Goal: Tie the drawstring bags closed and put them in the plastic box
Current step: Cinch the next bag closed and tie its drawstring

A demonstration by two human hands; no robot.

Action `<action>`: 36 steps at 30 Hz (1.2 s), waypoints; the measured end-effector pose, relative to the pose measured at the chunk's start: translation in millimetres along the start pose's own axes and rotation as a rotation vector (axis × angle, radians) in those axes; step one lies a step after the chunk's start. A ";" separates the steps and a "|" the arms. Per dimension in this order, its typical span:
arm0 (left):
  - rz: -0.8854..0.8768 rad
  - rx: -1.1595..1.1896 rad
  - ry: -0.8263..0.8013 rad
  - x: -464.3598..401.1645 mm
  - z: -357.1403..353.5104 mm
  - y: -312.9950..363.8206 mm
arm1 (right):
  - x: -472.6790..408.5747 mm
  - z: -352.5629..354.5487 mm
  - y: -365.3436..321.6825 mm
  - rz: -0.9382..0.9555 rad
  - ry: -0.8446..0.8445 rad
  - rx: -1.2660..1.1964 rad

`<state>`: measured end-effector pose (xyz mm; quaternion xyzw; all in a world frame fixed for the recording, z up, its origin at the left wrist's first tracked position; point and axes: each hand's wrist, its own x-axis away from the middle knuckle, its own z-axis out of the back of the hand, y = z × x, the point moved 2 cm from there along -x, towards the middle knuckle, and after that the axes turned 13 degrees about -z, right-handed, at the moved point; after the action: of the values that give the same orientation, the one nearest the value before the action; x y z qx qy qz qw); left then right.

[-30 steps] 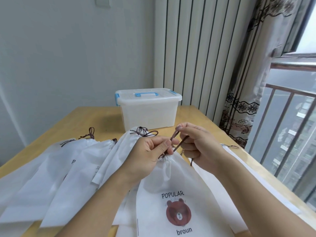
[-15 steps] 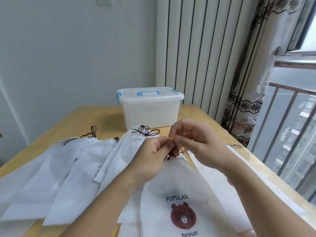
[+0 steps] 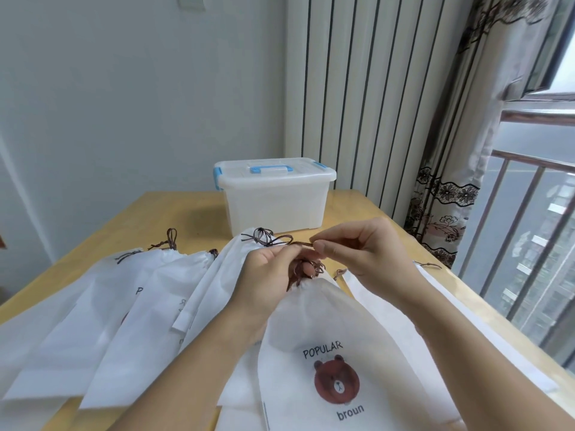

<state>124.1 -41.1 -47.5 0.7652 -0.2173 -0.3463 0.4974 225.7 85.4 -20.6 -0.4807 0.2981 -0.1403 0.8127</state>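
Your right hand [image 3: 357, 250] has swung back out from over the left since half a second ago, drawing a loop of the brown drawstring [image 3: 303, 243] sideways, pinched at thumb and forefinger, while your left hand [image 3: 273, 272] grips the gathered neck of the bear-print bag [image 3: 329, 337]. That bag runs lengthwise from the table's near edge toward the knot, under both hands. The plastic box [image 3: 273, 197], lid on, waits straight ahead at the wooden table's [image 3: 174, 213] far edge, other bags [image 3: 130, 300] fanned left, curtained window [image 3: 451, 150] right.

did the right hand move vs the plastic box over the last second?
Yes. The right hand rose slightly toward the lidded translucent plastic box with blue latches, pulling the brown drawstring sideways instead of upward.
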 end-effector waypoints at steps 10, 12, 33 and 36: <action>-0.015 0.013 0.079 -4.8 5.6 -2.9 | -2.4 -9.3 13.3 -0.339 -0.027 -0.196; -0.007 0.018 0.080 -4.8 5.1 -3.8 | -1.3 -12.8 15.5 -0.394 -0.057 -0.256; -0.167 -0.068 0.064 -8.0 14.6 -14.1 | -2.5 -9.7 18.1 -0.379 -0.278 -0.368; -0.224 -0.118 0.030 -9.0 13.8 -13.9 | -3.1 -10.3 16.4 -0.336 -0.209 -0.282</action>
<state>107.7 -37.7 -61.0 0.7591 -0.1023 -0.4004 0.5031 216.0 87.9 -37.5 -0.6441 0.1447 -0.1798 0.7293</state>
